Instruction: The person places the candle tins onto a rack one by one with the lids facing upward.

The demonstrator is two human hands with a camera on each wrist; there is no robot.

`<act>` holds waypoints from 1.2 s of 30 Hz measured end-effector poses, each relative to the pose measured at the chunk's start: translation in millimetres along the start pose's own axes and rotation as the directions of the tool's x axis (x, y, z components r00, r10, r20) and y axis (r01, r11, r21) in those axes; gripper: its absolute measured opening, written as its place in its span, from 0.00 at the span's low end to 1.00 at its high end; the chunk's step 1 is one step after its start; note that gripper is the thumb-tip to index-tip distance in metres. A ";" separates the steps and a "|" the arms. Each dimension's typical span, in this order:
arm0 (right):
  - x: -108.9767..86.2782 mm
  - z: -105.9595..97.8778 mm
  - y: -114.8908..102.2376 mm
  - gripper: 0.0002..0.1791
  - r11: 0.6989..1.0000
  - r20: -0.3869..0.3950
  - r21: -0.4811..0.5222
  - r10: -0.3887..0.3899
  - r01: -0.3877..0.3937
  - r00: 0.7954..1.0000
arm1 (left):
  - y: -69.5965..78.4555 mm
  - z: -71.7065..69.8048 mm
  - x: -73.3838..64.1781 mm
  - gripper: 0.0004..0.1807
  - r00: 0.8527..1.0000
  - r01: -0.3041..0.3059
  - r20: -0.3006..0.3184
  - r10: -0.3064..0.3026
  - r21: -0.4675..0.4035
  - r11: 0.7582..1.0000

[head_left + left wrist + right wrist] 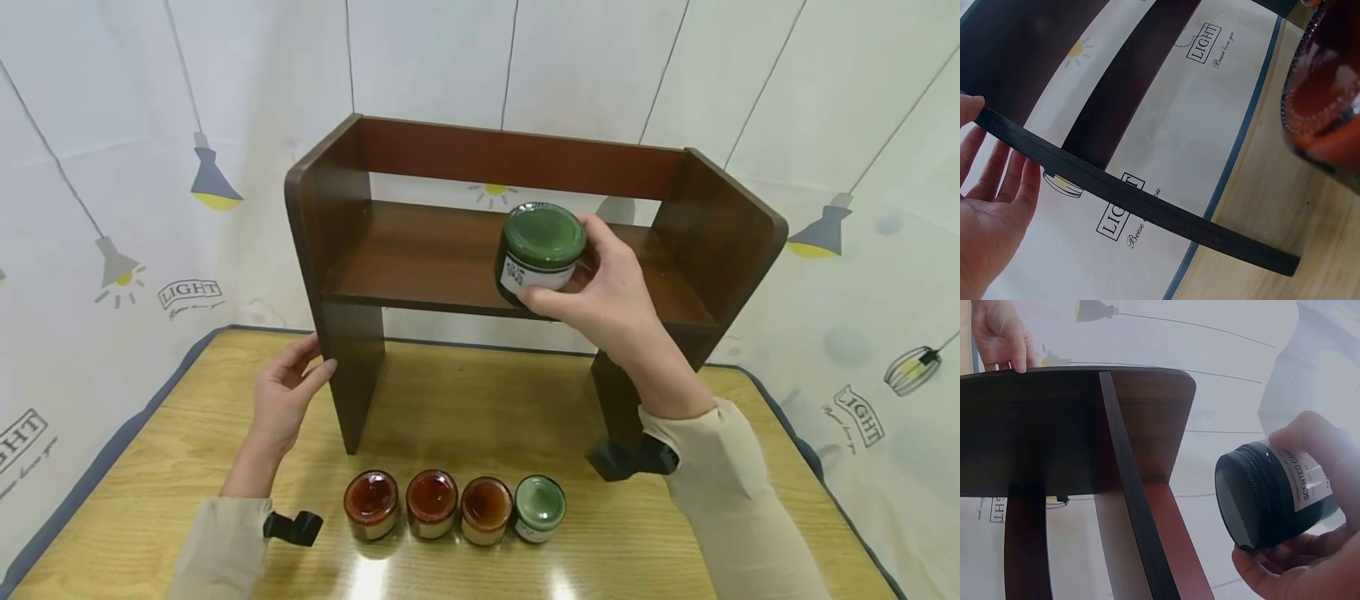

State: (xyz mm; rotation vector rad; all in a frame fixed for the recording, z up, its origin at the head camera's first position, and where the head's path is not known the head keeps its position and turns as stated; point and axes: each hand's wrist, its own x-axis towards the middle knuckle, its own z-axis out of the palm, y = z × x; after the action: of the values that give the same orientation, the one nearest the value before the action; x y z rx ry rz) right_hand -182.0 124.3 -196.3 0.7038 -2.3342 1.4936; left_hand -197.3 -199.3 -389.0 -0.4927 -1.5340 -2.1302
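My right hand [611, 287] grips a dark green scented candle jar [543, 237], thumb and fingers around its labelled side. The jar is raised in front of the upper board of a dark brown wooden shelf [427, 250]; its printed label [1304, 478] shows in the right wrist view. My left hand [285, 392] holds the shelf's left side panel [1141, 200], thumb over the front edge and fingers at the outer side. In front of the shelf stand several jars in a row: reddish-brown ones [432, 496] and, at the right end, a lighter green one [540, 504].
The shelf stands on a wood-grain table [480, 400] with a dark blue border at its back edge. White sheeting printed with lamps [213, 179] hangs behind and at both sides. A reddish rail [525, 158] spans the shelf's upper back.
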 end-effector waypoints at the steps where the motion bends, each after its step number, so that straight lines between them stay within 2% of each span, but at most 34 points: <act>1: 2.7 2.0 -0.1 0.34 1.000 0.004 0.010 -0.008 0.008 1.000 | -0.5 0.5 0.2 0.25 1.000 -0.001 0.001 0.001 -0.002 1.000; 7: 17.3 13.1 -2.4 0.34 0.998 0.034 0.058 -0.013 0.011 0.999 | -3.1 2.6 0.8 0.24 1.000 -0.007 0.022 0.007 0.000 1.000; 16: 42.1 25.1 -17.6 0.32 1.000 0.094 0.013 -0.023 0.022 0.995 | -3.6 2.4 1.0 0.24 1.000 0.003 0.006 -0.003 0.016 1.000; 20: 52.4 30.6 -20.9 0.31 1.000 0.113 0.001 -0.003 0.003 0.994 | -4.2 3.5 0.7 0.24 1.000 0.003 0.003 -0.003 0.015 1.000; 28: 70.1 36.9 -22.2 0.31 0.992 0.099 -0.126 0.040 -0.027 0.994 | -5.6 6.8 0.5 0.26 1.000 0.014 -0.005 -0.014 0.009 1.000; 36: 79.4 44.8 -22.0 0.31 0.992 0.031 -0.128 0.013 -0.009 0.999 | -5.0 9.2 -0.1 0.26 1.000 0.020 -0.005 -0.020 0.019 1.000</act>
State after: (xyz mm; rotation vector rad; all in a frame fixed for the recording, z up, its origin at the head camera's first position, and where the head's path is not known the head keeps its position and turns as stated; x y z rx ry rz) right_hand -235.9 56.4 -160.4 0.6874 -2.4358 1.3324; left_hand -199.9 -189.3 -390.1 -0.4669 -1.5613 -2.1288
